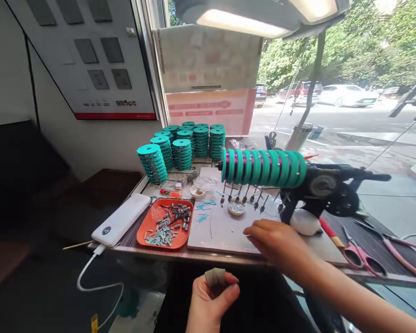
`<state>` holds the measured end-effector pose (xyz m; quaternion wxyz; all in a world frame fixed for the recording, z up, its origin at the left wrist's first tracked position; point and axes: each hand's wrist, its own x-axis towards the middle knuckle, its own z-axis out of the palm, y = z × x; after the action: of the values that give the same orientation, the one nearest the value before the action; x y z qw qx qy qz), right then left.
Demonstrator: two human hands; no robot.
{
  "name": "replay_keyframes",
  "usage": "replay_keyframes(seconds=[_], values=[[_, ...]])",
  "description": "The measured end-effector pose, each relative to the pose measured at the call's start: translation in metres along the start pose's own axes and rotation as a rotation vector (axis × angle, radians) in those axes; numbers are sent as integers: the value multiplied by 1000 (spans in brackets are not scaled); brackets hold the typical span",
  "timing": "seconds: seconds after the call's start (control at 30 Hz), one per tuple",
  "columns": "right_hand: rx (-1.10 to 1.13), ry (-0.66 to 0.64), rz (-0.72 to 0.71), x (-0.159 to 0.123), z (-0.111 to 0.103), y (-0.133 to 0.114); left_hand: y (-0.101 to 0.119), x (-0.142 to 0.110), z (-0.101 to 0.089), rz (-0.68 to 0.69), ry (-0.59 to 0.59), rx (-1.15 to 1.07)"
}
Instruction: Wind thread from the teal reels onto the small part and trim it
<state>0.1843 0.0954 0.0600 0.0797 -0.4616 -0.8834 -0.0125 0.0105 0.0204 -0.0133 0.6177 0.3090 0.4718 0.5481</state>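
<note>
My right hand is over the front of a pale work board, its fingers bunched together. Whatever its fingertips may hold is too small to make out. Below the table edge, my left hand is curled with thumb and forefinger nearly meeting, and a beige wrap covers one finger. Anything pinched there is hidden. Just beyond my right hand stands a small dish of tiny silvery pieces. Above it, a row of green foam line spools sits on the shaft of a black winder, with small dark pieces dangling underneath.
An orange tray of metal parts lies left, beside a white power bank. Stacked green spools stand at the back. Pink-handled scissors and pliers lie right. A lamp hangs overhead.
</note>
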Motion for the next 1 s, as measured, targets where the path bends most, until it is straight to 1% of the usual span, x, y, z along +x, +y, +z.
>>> replay_keyframes(seconds=[0.07,0.17,0.27,0.37,0.47,0.6,0.7,0.87,1.0], values=[[-26,-10,-39,14,1,-10,5,-1,8,-15,19,21],[-55,-40,-111,27,3,-18,15,-6,13,-14,73,69],[-68,-68,-172,28,8,-21,21,-10,13,7,111,91],[-73,-80,-198,26,13,-22,22,-12,13,3,112,100],[-50,-80,-179,27,14,-16,23,-15,14,14,114,129],[10,-39,-74,28,6,5,23,-17,13,29,137,147],[20,-45,-34,25,0,15,20,-18,12,32,126,146],[-43,-118,-41,22,2,13,18,-19,11,16,139,126],[-105,-167,-79,22,4,0,17,-18,10,4,142,107]])
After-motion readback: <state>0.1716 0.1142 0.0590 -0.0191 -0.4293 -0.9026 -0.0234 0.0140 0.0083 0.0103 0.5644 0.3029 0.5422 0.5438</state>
